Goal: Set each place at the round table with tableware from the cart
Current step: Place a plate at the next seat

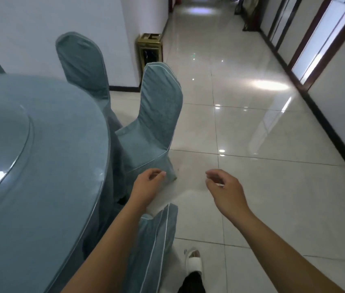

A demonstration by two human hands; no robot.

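Our left hand (148,182) and right hand (223,187) hang empty above the tiled floor (252,134), fingers loosely curled. The round worktop (46,187), blue-clothed with a glass turntable (2,144), lies at our left, covered chairs (158,115) beside it.

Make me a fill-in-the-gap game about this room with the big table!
1. The round table wears a cloth coloured ____.
2. The left hand and right hand are holding ____.
3. The gold bin stands against the ____.
4. The slipper on the person's foot is coloured ____.

Missing words: blue; nothing; wall; white
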